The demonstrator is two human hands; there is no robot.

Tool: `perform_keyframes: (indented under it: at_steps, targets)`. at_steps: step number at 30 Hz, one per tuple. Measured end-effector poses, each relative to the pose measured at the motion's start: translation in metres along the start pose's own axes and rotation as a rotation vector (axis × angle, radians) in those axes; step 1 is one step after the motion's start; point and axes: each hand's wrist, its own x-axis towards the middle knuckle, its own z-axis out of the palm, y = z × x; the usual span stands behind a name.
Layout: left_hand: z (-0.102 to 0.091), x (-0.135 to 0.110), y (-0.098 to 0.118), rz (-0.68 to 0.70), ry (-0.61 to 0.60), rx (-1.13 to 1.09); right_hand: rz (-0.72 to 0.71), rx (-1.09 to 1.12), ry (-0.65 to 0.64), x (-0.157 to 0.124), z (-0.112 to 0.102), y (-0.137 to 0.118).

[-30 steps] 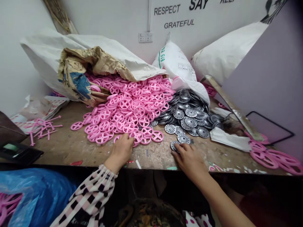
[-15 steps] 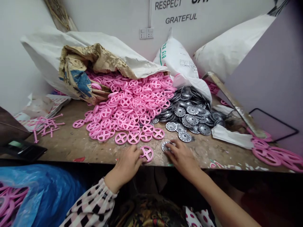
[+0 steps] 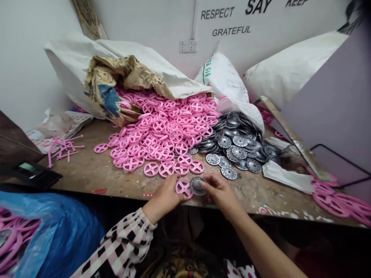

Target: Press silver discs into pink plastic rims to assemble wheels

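Note:
At the table's front edge, my left hand (image 3: 166,195) is closed on the rim of a pink spoked wheel (image 3: 183,188). My right hand (image 3: 219,192) pinches a grey disc (image 3: 197,186) by its right side. The disc is beside the wheel, its left edge at the wheel's right rim; whether they touch I cannot tell. Just beyond lies a heap of pink wheels (image 3: 162,135), spilling from a paper-lined white sack (image 3: 174,79). To its right, a pile of grey discs (image 3: 239,143) comes out of another white sack (image 3: 228,83).
Pink rods (image 3: 62,148) lie at the left, near a black device (image 3: 37,173). Below them a blue bag (image 3: 66,231) holds pink parts. At right are a metal-edged panel (image 3: 295,143), a white paper strip (image 3: 285,177) and larger pink rings (image 3: 330,204).
My right hand has lifted the grey disc off the table and brought it left beside the pink wheel. My left hand still holds that wheel. The camera view has shifted slightly.

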Motion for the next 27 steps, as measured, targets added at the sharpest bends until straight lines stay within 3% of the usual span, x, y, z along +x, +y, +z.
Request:
perform_keyframes:
  at_steps: [4, 7, 12, 14, 17, 22, 27]
  targets:
    - [0.001, 0.003, -0.005, 0.012, -0.012, -0.060, -0.256, -0.099, 0.097, 0.001, 0.031, 0.008]
    - [-0.002, 0.000, -0.006, -0.006, 0.019, -0.179, -0.364, -0.181, 0.092, 0.002, 0.038, 0.008]
    - [-0.006, -0.011, -0.002, -0.043, -0.101, -0.736, -0.605, -0.260, 0.103, -0.011, 0.036, -0.003]
    - [-0.008, -0.016, 0.000, -0.076, -0.146, -0.856, -0.667, -0.279, 0.107, -0.017, 0.035, -0.008]
    - [-0.010, -0.022, 0.003, -0.086, -0.183, -0.936, -0.609, -0.237, 0.104, -0.021, 0.032, -0.016]
    - [-0.012, -0.031, 0.007, -0.051, -0.153, -0.937, -0.419, -0.131, -0.187, -0.024, 0.028, -0.030]
    - [-0.010, -0.037, 0.010, -0.035, -0.102, -0.882, -0.427, -0.037, -0.101, -0.033, 0.039, -0.028]
